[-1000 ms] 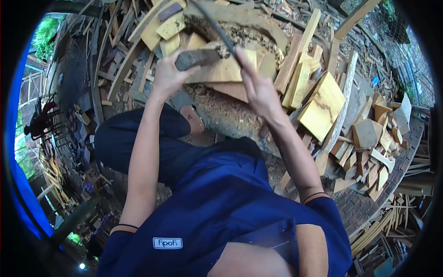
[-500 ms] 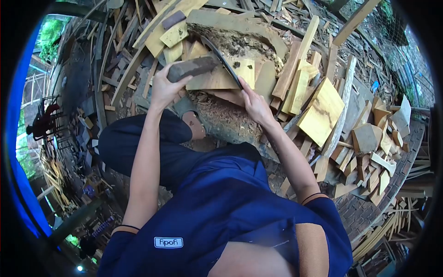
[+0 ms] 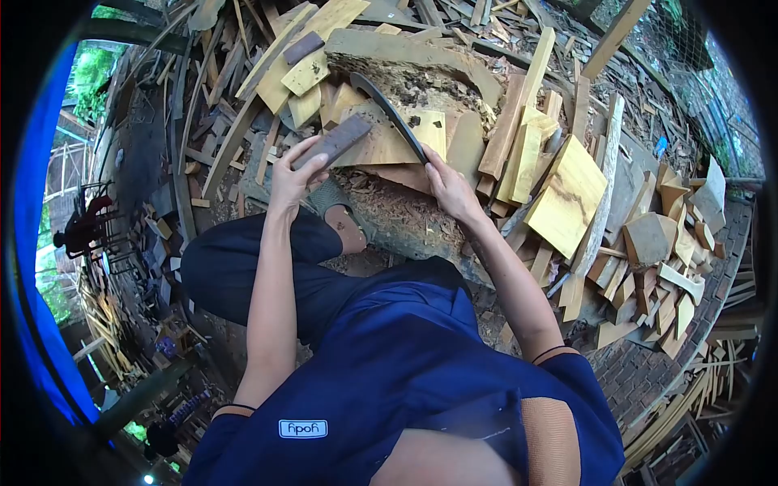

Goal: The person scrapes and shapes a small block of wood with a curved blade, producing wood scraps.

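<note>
My left hand (image 3: 293,176) is closed around one end of a dark brown wooden block (image 3: 347,138), whose free end points up and to the right. In my right hand (image 3: 450,189) is the handle end of a long, dark, curved machete (image 3: 389,112). Its blade slants up and left past the block's free end. Beneath the blade lies a pale yellow board (image 3: 429,130) with dark chips on it. Behind that is a hollowed, rough log (image 3: 405,50).
Yellow wood slabs (image 3: 567,194) and cut offcuts (image 3: 648,243) are heaped to the right. Long planks (image 3: 235,154) and scraps lie at the left. A second dark block (image 3: 303,49) rests on boards at the upper left. My sandalled foot (image 3: 347,227) is below the log.
The block in my left hand has turned from nearly level to a slant, with its far end raised in view. My left hand has shifted slightly down; the machete has barely moved.
</note>
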The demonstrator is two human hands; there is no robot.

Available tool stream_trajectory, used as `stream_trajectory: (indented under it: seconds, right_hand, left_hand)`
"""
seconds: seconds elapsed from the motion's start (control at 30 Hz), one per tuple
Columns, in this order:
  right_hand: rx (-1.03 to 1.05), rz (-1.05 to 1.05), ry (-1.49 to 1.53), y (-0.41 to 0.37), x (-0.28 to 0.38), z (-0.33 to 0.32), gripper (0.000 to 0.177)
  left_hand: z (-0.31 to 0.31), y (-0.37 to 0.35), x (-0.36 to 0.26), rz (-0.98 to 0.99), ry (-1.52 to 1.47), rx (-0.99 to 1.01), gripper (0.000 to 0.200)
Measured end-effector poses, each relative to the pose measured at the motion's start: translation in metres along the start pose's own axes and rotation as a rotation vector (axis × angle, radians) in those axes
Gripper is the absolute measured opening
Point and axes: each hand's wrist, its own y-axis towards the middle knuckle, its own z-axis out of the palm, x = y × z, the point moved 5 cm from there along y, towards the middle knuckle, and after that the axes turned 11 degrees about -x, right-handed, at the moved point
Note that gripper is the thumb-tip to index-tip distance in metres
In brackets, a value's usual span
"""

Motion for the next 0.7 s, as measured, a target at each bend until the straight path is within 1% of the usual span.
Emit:
stream_trajectory:
  seconds: [0.03,0.07,0.1,0.17,0.2,0.23,0.3,0.33,0.37,0.43,0.47,0.5,0.57,0.7]
  right_hand:
    - [-0.010,-0.003,0.016,0.000,0.000,0.000,0.048]
    - [-0.018,-0.006,0.033,-0.001,-0.001,0.000,0.048]
    - [-0.010,-0.006,0.035,-0.001,-0.003,0.001,0.048]
    - [-0.035,-0.027,0.080,0.002,-0.007,0.002,0.047]
    - [-0.031,-0.014,0.082,0.002,-0.007,0.001,0.047]
    - [-0.028,-0.008,0.085,0.002,-0.007,0.000,0.047]
    - [-0.006,0.028,0.091,0.003,-0.009,0.000,0.046]
    - [-0.015,0.010,0.071,0.003,-0.009,0.000,0.046]
    - [-0.014,0.010,0.076,0.003,-0.008,0.000,0.046]
    - [-0.051,-0.023,0.018,0.001,-0.006,-0.001,0.046]
    - [-0.052,-0.018,0.022,0.001,-0.006,-0.002,0.046]
    - [-0.046,-0.014,0.022,0.001,-0.006,-0.002,0.046]
    - [-0.034,-0.012,0.021,0.001,-0.008,0.000,0.046]
    - [-0.045,-0.024,0.002,0.002,-0.010,0.001,0.046]
  left_hand:
    - [0.001,-0.001,0.002,-0.004,0.048,0.089,0.059]
    - [0.001,-0.003,0.003,0.062,0.125,0.120,0.063]
    - [0.000,-0.003,0.010,0.057,0.127,0.114,0.063]
    - [0.002,-0.002,0.023,0.164,0.285,0.129,0.071]
    - [0.004,-0.004,0.028,0.072,0.206,0.173,0.079]
    - [0.004,-0.005,0.030,0.065,0.211,0.174,0.079]
    - [0.010,-0.008,0.038,-0.015,0.196,0.258,0.081]
    - [0.011,-0.010,0.042,-0.074,0.135,0.235,0.083]
    - [0.014,-0.014,0.045,-0.074,0.139,0.234,0.083]
    - [0.024,-0.023,0.047,-0.052,-0.104,0.317,0.085]
    - [0.027,-0.025,0.051,-0.062,-0.131,0.369,0.088]
    - [0.029,-0.030,0.049,-0.067,-0.128,0.370,0.088]
    - [0.039,-0.041,0.042,-0.059,-0.208,0.452,0.085]
    - [0.046,-0.052,0.032,-0.029,-0.289,0.502,0.083]
